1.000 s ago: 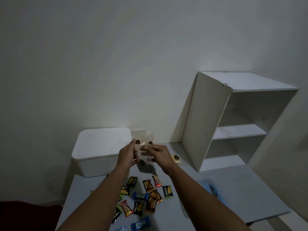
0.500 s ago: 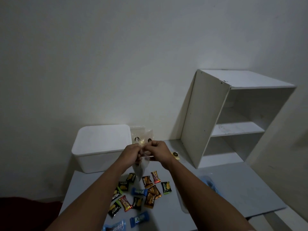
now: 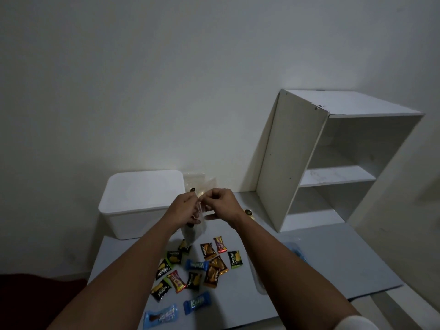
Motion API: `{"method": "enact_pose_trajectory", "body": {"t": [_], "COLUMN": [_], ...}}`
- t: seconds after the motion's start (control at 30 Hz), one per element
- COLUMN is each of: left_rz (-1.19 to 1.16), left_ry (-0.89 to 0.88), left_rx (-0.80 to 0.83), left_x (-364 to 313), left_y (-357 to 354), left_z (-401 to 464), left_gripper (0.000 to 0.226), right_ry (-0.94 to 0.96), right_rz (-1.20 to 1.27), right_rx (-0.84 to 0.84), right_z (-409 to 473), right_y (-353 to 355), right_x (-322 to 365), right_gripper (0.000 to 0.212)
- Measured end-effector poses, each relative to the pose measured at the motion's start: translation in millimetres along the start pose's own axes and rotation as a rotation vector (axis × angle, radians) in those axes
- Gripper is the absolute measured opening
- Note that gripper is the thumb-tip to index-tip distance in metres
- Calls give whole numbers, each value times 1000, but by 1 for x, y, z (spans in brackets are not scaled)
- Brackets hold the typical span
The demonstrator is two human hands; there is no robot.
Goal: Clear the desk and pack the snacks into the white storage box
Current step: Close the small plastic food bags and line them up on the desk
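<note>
My left hand (image 3: 184, 208) and my right hand (image 3: 220, 202) both pinch the top of a small clear plastic bag (image 3: 194, 231), which hangs between them above the grey desk (image 3: 333, 263). Something dark lies at the bag's bottom. Behind my left hand stands the white storage box (image 3: 140, 201) with its lid on. Several small snack packets (image 3: 212, 260) in black, orange, red and blue lie scattered on the desk below my forearms.
A white open shelf unit (image 3: 328, 160) stands at the desk's back right. More clear bags (image 3: 194, 181) lean on the wall beside the box. A small dark-and-yellow sweet (image 3: 248, 212) lies near the shelf. A blue-tinted clear pack (image 3: 295, 252) sits by my right forearm.
My hands came together on the bag's top and the bag now hangs lower between them. The view tilted down, so more packets show at the desk's near edge.
</note>
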State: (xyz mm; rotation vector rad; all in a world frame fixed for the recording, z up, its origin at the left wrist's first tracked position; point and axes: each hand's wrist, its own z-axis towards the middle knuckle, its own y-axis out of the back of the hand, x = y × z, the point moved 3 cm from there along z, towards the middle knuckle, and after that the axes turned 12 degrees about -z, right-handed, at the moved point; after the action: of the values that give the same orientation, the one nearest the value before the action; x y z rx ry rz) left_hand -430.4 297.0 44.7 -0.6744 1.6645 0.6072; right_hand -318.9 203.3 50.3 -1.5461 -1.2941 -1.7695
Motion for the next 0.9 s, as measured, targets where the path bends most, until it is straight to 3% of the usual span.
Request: {"method": "enact_pose_trajectory", "body": {"t": [0.23, 0.4, 0.6, 0.7, 0.77, 0.87, 0.9], "left_rz": [58, -91, -250, -380, -306, 15, 64], "left_ry": [22, 62, 184, 250, 208, 81, 79], "left_rx": [49, 5, -66, -25, -97, -309, -333], "left_x": [6, 14, 40, 50, 56, 75, 84], "left_y": [-12, -21, -43, -62, -70, -69, -69], "left_z": [12, 33, 74, 100, 117, 151, 165], "left_gripper": [25, 22, 23, 21, 23, 16, 23], "right_ry": [-21, -122, -69, -32, -127, -279, -320], "right_rz": [13, -152, -65, -150, -158, -54, -16], "right_rx": [-45, 68, 52, 21, -41, -50, -34], "right_z": [11, 21, 33, 54, 71, 108, 122], "right_y": [6, 18, 32, 40, 53, 73, 79], "right_x": [-14, -50, -90, -115, -132, -159, -166], "right_gripper": [10, 17, 27, 14, 15, 15, 15]}}
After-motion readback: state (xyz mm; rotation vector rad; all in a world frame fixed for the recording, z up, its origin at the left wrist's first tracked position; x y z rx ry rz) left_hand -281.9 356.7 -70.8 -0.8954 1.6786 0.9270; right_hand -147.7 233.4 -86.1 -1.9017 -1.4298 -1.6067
